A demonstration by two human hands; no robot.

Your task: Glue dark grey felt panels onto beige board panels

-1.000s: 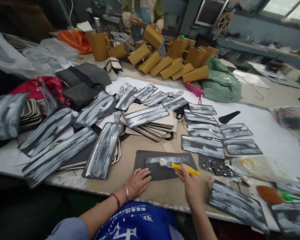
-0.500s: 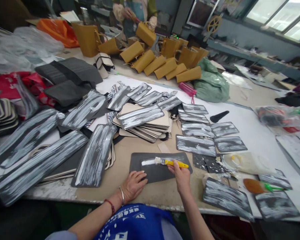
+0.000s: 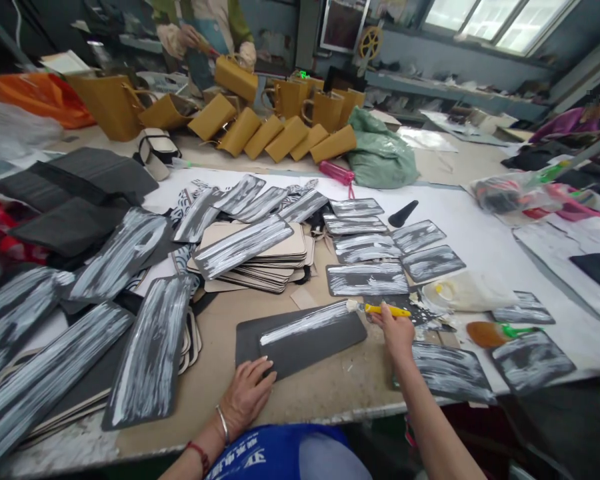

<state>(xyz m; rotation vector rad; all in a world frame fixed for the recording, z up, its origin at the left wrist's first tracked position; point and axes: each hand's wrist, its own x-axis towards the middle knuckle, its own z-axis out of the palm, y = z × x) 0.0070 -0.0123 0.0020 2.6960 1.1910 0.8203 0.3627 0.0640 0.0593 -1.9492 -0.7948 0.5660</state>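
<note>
One dark-grey, flat, round-cornered panel (image 3: 323, 338) lies just beyond the L hand (image 3: 249, 390) & L of the R hand (image 3: 397, 328). Step now is prob. brushing on a white coat: a white streak (image 3: 305, 323) runs along its far side, plain grey nearer the person. R hand pinches the yellow-handled, pale-bristled brush (image 3: 387, 311), bristles near the streak's R end; L hand is flat, fingers slightly parted, tips at the panel's near-L edge. Next move prob. calls for another pass on the near part, w/ L hand steadying it vs. the brown-topped bench (image 3: 330, 400).
</note>
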